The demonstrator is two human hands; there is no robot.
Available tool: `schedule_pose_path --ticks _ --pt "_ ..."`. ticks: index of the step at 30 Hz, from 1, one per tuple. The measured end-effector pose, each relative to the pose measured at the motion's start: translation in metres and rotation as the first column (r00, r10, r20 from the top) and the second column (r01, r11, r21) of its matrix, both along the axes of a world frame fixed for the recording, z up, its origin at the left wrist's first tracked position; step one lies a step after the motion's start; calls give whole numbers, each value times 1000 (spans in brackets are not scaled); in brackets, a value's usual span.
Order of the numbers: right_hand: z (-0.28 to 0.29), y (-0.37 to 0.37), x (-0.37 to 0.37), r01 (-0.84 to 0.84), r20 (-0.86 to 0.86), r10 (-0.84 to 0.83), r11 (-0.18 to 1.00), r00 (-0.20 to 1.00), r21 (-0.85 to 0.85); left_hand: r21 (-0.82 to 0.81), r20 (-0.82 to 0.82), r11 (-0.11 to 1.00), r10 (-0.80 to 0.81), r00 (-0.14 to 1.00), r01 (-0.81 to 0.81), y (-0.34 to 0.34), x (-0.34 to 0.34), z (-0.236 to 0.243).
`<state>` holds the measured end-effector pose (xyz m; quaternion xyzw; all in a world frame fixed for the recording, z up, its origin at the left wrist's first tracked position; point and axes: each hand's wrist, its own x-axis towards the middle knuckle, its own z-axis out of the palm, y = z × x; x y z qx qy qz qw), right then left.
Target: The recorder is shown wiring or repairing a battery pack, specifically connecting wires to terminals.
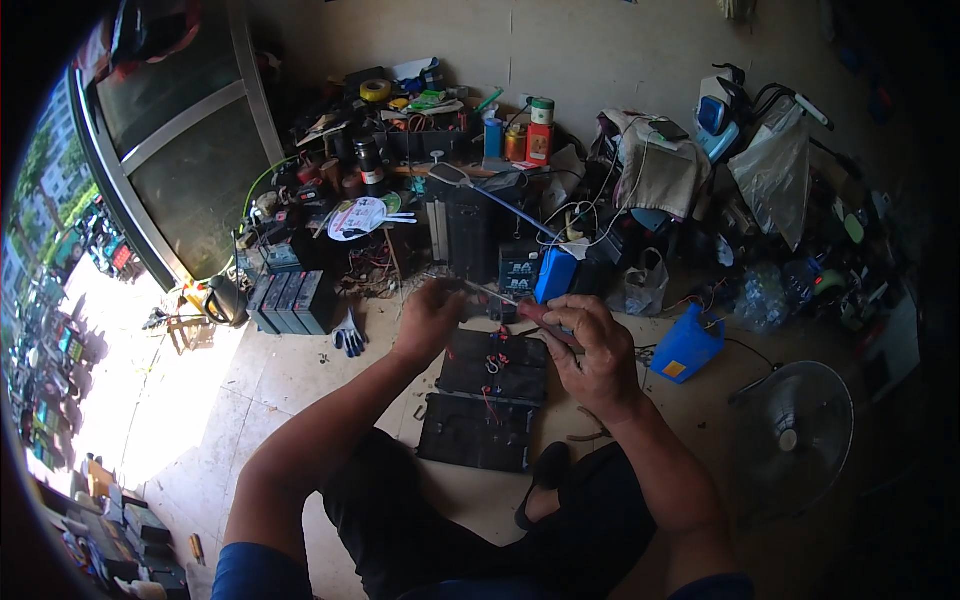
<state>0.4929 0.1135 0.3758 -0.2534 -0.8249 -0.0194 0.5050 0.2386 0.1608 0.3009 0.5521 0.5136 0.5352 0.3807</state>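
My right hand (597, 345) is wrapped round the dark red handle of a screwdriver (533, 313), whose thin metal shaft points left. By the shaft's tip, my left hand (432, 318) is closed with fingers pinched; what they hold is too dim and blurred to make out. Below both hands, on the floor between my legs, lies an opened black case (475, 435) in two halves. Short red wires and small connectors (492, 365) lie on its far half. Pliers (590, 425) rest on the floor right of the case.
Several grey batteries (290, 302) stand at the left beside a work glove (348, 335). A blue container (688, 345) and a round fan (790, 438) are on the right. Ahead is a cluttered bench with a fly swatter (500, 200) and a white hand fan (358, 218).
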Motion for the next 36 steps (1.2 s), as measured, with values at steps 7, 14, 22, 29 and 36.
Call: schedule_pose_path --ticks 7,14,22,29,36 --pt "-2 -2 -2 2 98 -2 1000 995 -5 -167 -213 986 -24 977 -13 18 -8 -7" --pt "-8 8 12 25 31 -24 999 999 -33 -13 -430 994 -101 897 105 11 -14 11" --pt "-14 23 45 -6 -106 -32 943 994 -333 -82 -419 972 -236 877 222 0 -25 12" --pt "-8 17 26 -19 -16 16 971 1000 -239 -119 -441 974 -226 868 193 4 -18 -2" --pt "-11 58 22 -29 179 79 964 981 -264 -312 -294 889 -426 856 335 49 -27 -65"
